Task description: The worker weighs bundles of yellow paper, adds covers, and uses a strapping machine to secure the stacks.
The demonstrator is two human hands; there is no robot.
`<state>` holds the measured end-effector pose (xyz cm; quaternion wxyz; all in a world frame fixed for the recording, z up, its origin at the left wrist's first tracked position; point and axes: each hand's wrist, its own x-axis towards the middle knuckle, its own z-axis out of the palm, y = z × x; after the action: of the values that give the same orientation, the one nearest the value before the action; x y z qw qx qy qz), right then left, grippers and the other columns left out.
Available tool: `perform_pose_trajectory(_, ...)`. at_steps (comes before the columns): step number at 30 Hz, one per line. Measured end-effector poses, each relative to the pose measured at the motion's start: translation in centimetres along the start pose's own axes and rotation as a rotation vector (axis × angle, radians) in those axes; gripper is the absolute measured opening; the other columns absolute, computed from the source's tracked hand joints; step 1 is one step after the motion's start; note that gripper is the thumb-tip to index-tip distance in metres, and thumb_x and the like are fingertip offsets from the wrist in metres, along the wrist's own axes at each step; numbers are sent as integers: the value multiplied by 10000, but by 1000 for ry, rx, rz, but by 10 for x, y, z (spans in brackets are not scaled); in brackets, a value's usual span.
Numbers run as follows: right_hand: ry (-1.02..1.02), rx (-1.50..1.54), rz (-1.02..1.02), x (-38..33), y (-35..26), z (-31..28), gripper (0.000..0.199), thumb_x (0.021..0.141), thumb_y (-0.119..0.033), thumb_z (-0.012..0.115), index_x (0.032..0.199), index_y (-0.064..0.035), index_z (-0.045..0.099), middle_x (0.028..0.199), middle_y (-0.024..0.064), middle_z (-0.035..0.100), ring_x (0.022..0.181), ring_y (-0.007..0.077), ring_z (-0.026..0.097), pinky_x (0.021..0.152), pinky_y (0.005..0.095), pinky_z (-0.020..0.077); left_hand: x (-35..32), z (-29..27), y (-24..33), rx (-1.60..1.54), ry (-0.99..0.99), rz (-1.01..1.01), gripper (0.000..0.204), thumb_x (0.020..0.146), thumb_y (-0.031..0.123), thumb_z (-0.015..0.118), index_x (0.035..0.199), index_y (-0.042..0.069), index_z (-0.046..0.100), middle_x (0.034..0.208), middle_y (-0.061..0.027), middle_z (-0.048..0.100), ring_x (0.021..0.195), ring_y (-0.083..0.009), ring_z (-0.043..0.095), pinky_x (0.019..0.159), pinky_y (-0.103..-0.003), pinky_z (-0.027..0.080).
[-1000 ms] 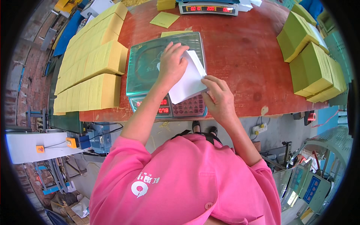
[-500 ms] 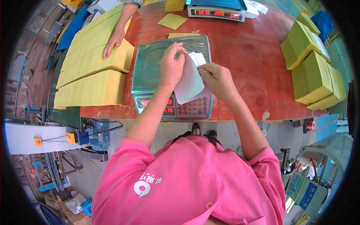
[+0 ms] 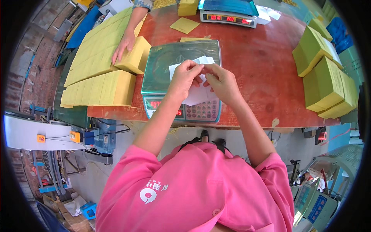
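Observation:
Above the scale point(image 3: 160, 75), my left hand point(image 3: 184, 81) and my right hand point(image 3: 223, 83) meet, their thumbs and forefingers pinched together at the tips. White paper sheets point(image 3: 196, 96) lie fanned out behind and beneath my fingers, reaching over the scale's keypad. Both hands are closed at these sheets; my fingers cover the exact spot where they grip. The scale has a greenish, film-covered plate and a red lit display, partly hidden by my left forearm.
Rows of yellow paper stacks point(image 3: 98, 58) stand on the left, where another person's hand point(image 3: 125, 46) touches one block. More yellow stacks point(image 3: 324, 83) are on the right. A second scale point(image 3: 228, 17) and a loose yellow sheet point(image 3: 184, 25) lie farther back on the red table point(image 3: 262, 77).
My hands have come together at the fingertips, and the curved sheet between them no longer shows as before. The other person's hand has shifted a yellow block right. The view has moved slightly.

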<state>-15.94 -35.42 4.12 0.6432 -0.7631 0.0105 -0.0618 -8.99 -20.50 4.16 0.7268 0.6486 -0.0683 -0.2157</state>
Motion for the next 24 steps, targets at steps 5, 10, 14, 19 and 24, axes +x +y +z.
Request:
perform_pose_trajectory(5,-26,320,71,6,12,2,340,949,-50,512,1274,30,567,1119,138,668,895,174,673,733,289,542,2,-6,-10,-65,32,53,135,924,169,671,939,58,595,808,-37,630,594,-95,570,494,-215,429)
perform_pose_trajectory(10,97,-17,-40,4,13,0,313,968,-39,509,1266,38,568,1100,127,666,908,168,664,767,284,536,-16,-6,-5,261,288,267,149,875,128,693,956,39,605,834,-43,623,614,-121,604,513,-268,453)
perform_pose_trajectory(14,81,99,55,-15,-6,-16,321,931,-61,557,1239,21,596,1043,131,688,873,174,679,765,295,536,-49,-26,6,806,429,515,217,845,120,720,1019,42,615,900,-45,635,707,-158,617,612,-262,490)
perform_pose_trajectory(19,59,50,5,-24,9,-19,296,939,-41,542,1220,28,603,1040,107,683,886,152,664,774,293,534,-87,-39,-1,1377,43,781,397,740,107,787,1109,43,658,1188,-136,641,1061,-293,637,802,-351,558)
perform_pose_trajectory(24,22,58,14,-25,4,-19,280,952,-23,517,1213,41,598,1059,99,670,915,155,657,792,297,537,-87,-66,-11,1123,39,624,283,858,74,682,1140,40,674,1139,-138,680,1056,-277,660,882,-348,535)
